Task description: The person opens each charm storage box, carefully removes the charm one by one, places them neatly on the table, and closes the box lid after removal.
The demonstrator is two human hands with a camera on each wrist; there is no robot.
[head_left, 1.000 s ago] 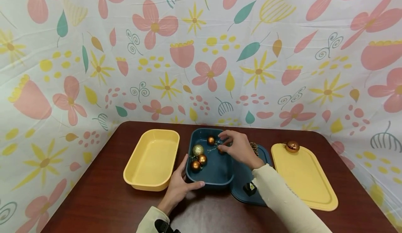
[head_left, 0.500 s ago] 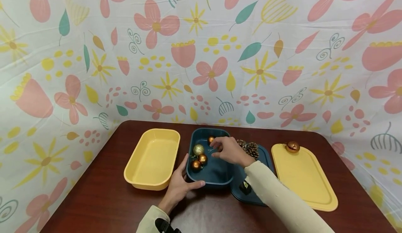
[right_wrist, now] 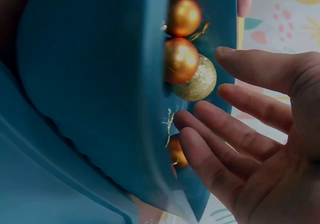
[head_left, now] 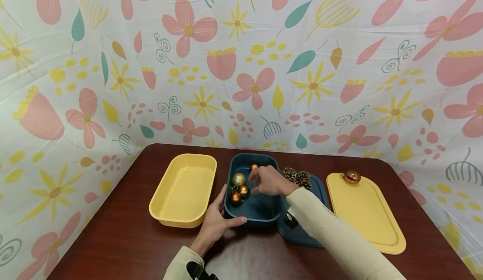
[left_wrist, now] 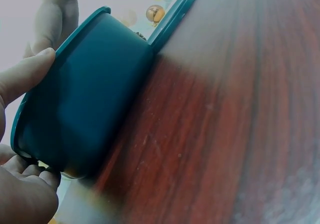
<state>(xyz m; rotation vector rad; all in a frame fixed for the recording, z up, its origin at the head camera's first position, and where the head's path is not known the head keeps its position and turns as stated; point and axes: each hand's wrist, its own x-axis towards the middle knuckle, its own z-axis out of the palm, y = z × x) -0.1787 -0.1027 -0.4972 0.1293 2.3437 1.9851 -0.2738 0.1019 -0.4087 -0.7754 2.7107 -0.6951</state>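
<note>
My left hand grips the near left corner of a dark blue plastic container, with the thumb on the front rim and the fingers along the left side. Inside lie copper ball ornaments and a glittery gold ball ornament. Over the container hovers my right hand, its fingers loosely bent. In the right wrist view its fingers are spread apart beside the ornaments, holding nothing visible. Another copper ornament shows partly behind the container's rim there. Part of the container's inside is hidden by the right hand.
A yellow container stands on the left. To the right lies a blue lid with pine cones at its far end. Farther right, a yellow lid bears a shiny copper ornament. A patterned cloth hangs behind the table.
My right hand has moved left over the blue container. The copper ornament at its fingertips one second ago is out of sight in the head view. My left hand stays in place.
</note>
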